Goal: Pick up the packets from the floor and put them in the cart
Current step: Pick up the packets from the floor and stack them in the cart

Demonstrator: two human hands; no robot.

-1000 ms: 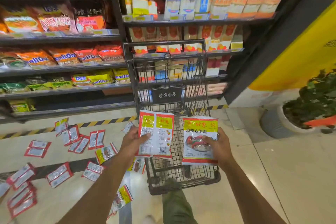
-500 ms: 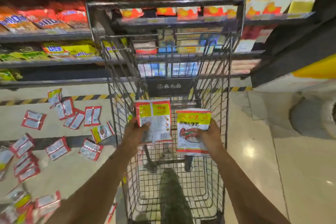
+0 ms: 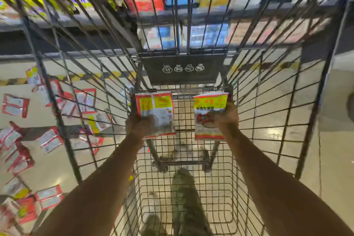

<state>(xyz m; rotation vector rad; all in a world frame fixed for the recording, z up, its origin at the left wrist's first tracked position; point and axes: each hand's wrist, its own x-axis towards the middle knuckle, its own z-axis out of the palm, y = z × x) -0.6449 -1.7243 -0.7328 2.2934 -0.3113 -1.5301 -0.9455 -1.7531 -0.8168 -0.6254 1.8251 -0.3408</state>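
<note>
The left hand (image 3: 140,125) gripped one upright noodle packet (image 3: 157,109), the right hand (image 3: 225,119) another — both level, apart, above the cart (image 3: 272,105) floor.

Two red-yellow packets (image 3: 155,113) held upright inside wire cart (image 3: 268,101)

Stocked shelves (image 3: 208,33); striped yellow-black tape (image 3: 11,82) across glossy floor (image 3: 337,159)
</note>
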